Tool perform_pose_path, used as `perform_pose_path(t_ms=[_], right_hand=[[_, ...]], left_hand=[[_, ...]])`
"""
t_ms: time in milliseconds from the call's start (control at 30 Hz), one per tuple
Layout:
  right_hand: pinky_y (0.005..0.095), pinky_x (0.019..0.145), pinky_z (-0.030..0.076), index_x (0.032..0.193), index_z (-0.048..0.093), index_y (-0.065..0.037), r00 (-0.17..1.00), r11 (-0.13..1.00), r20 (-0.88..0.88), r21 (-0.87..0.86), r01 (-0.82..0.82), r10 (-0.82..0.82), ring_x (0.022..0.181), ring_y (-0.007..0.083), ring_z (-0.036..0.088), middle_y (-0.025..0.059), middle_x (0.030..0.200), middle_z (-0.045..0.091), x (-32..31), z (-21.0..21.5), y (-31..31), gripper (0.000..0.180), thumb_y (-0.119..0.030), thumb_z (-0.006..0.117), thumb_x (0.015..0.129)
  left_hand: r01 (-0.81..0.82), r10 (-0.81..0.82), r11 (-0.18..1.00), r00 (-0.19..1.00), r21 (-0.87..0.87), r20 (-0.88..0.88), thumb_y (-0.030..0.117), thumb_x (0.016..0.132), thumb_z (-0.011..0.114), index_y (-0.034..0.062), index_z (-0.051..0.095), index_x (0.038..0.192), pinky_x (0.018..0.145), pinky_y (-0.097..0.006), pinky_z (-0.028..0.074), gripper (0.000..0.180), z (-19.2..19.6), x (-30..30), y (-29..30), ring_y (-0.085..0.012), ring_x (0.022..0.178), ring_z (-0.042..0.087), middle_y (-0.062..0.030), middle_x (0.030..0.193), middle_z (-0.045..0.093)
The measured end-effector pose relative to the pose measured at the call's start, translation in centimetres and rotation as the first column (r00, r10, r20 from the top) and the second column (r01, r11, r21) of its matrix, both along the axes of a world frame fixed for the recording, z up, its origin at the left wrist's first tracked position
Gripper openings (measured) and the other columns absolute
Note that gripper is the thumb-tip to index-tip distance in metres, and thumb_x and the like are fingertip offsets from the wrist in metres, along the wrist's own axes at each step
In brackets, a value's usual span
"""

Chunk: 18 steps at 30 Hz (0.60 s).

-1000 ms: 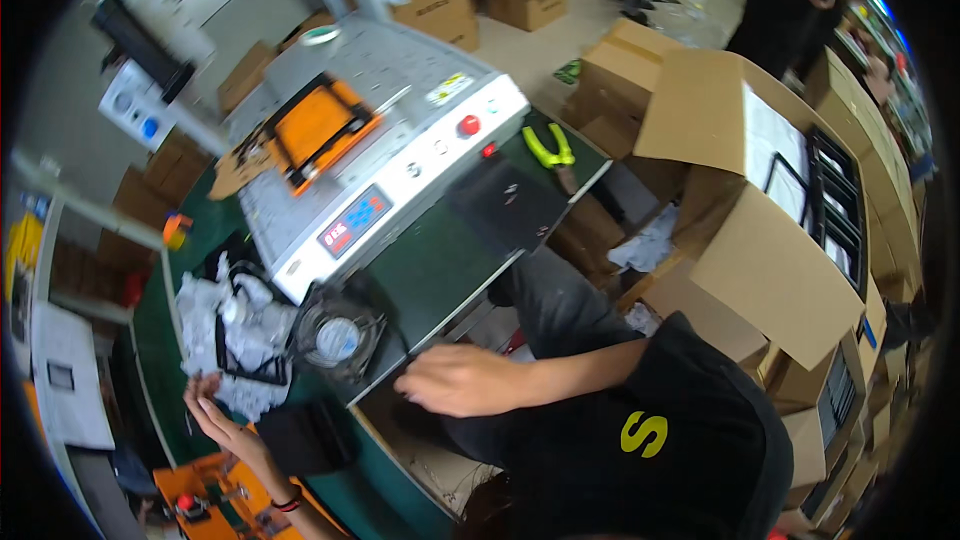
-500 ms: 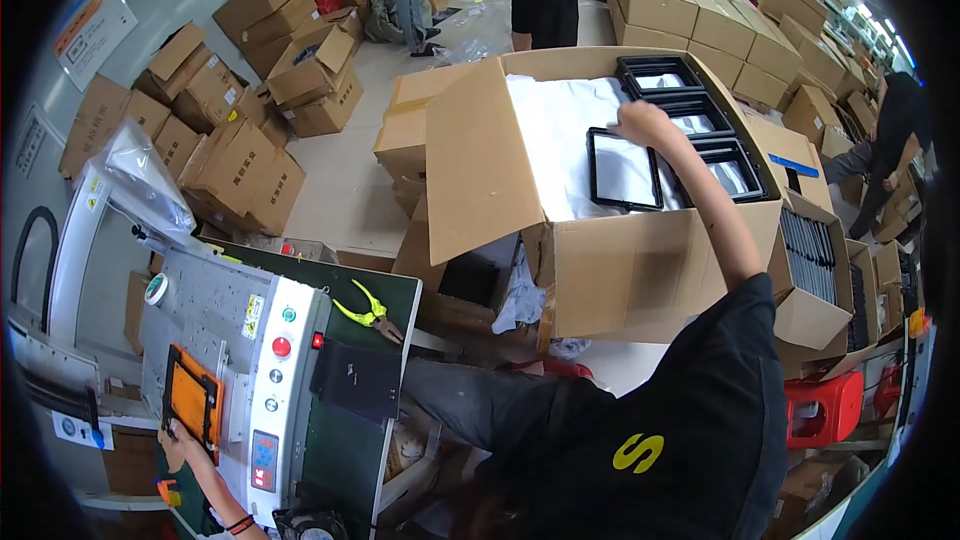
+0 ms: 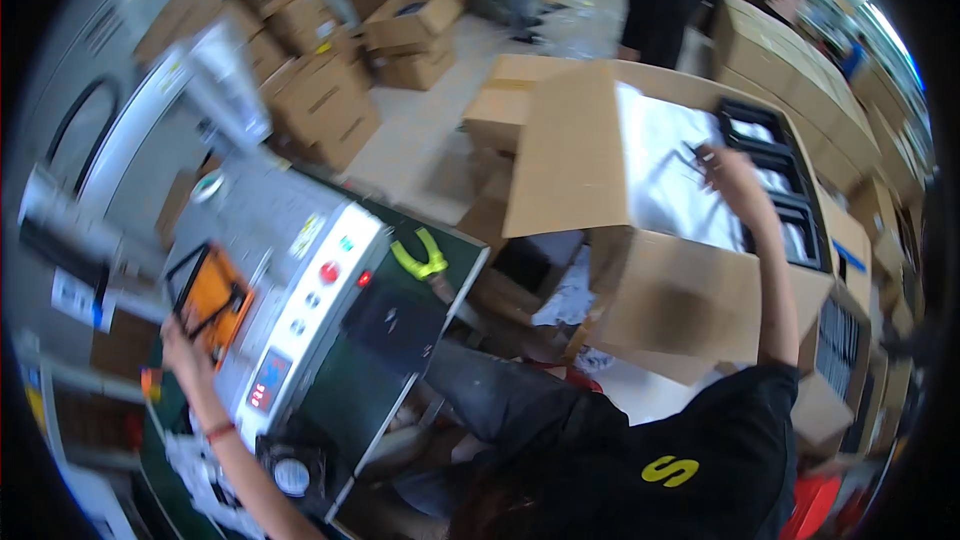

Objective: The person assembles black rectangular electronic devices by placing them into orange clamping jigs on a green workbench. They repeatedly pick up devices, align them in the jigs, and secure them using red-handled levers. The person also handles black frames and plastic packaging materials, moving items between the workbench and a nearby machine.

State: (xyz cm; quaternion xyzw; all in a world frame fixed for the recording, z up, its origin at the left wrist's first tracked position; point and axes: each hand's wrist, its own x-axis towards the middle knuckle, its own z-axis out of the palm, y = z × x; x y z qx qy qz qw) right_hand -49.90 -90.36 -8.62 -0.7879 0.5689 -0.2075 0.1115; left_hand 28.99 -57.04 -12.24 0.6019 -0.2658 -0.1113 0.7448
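At the left, my left hand (image 3: 187, 342) is closed on the near edge of a black rectangular frame (image 3: 185, 275). That frame stands tilted over an orange pad (image 3: 222, 292) on the machine bed. My right hand (image 3: 730, 178) is over the large open carton (image 3: 690, 305) and grips a second thin black frame (image 3: 688, 152), smeared by motion. White sheet (image 3: 660, 200) lies under it in the carton. Several black frames (image 3: 768, 180) sit stacked along the carton's right side, beside my right wrist.
The machine's white control panel (image 3: 315, 290) has a red button and a lit display. Yellow-handled pliers (image 3: 422, 258) and a dark flat sheet (image 3: 398, 318) lie on the green bench, with a fan (image 3: 292, 470) nearer me. Brown cartons (image 3: 320, 105) pile up beyond; a person (image 3: 668, 0) stands behind.
My view has turned, shifting the scene. The black frame in my left hand has tilted up from the orange pad. My right hand has raised and turned its frame above the white sheet.
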Motion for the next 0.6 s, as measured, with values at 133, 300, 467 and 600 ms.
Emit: perform_pose_path(t_ms=[133, 300, 467, 600], right_hand=[[0.0277, 0.065, 0.044, 0.119, 0.059, -0.002, 0.826, 0.905, 0.553, -0.398, 0.152, 0.105, 0.072, 0.012, 0.053, 0.006, 0.082, 0.061, 8.4, 5.4, 1.4, 0.029, -0.02, 0.051, 0.097], [0.0356, 0.084, 0.049, 0.118, 0.057, -0.001, 0.643, 0.693, 0.338, -0.57, -0.441, 0.687, 0.093, 0.0255, 0.059, 0.0141, 0.107, 0.061, 31.8, 7.4, 8.8, 0.037, 0.003, 0.047, 0.082], [0.037, 0.076, 0.051, 0.107, 0.063, -0.004, 0.246, 0.023, -0.165, -0.787, -0.616, 0.955, 0.088, 0.0264, 0.061, 0.0109, 0.089, 0.061, 51.0, 4.3, 13.6, 0.026, -0.004, 0.056, 0.081], [0.0365, 0.073, 0.052, 0.099, 0.064, -0.004, 0.172, -0.044, -0.253, -0.67, -0.741, 0.952, 0.086, 0.0251, 0.061, 0.0093, 0.083, 0.059, 58.9, 1.4, 18.6, 0.02, -0.009, 0.06, 0.08]], left_hand=[[-0.064, 0.044, 0.98, 0.993, -0.191, -0.106, 0.02, 0.1, 0.043, -0.0136, 0.04, 0.126, 0.108, -0.037, 0.035, 0.042, 1.2, -5.9, -1.7, -0.0299, 0.124, 0.048, -0.0256, 0.13, 0.049], [-0.04, -0.152, 0.836, 0.941, -0.548, -0.301, 0.019, 0.102, 0.036, -0.0203, 0.026, 0.132, 0.114, -0.035, 0.031, 0.05, 5.5, -12.8, 3.3, -0.0309, 0.129, 0.042, -0.0286, 0.138, 0.039], [0.036, -0.217, 0.727, 0.96, -0.686, -0.18, 0.02, 0.102, 0.038, -0.0097, 0.017, 0.143, 0.118, -0.031, 0.014, 0.055, 5.6, -22.2, 13.5, -0.0199, 0.142, 0.02, -0.0179, 0.152, 0.021], [-0.281, -0.11, 0.551, 0.909, -0.786, -0.403, 0.019, 0.101, 0.039, -0.0056, 0.016, 0.145, 0.118, -0.032, 0.012, 0.055, 4.6, -32.6, 19.8, -0.0197, 0.143, 0.016, -0.0172, 0.153, 0.02]])
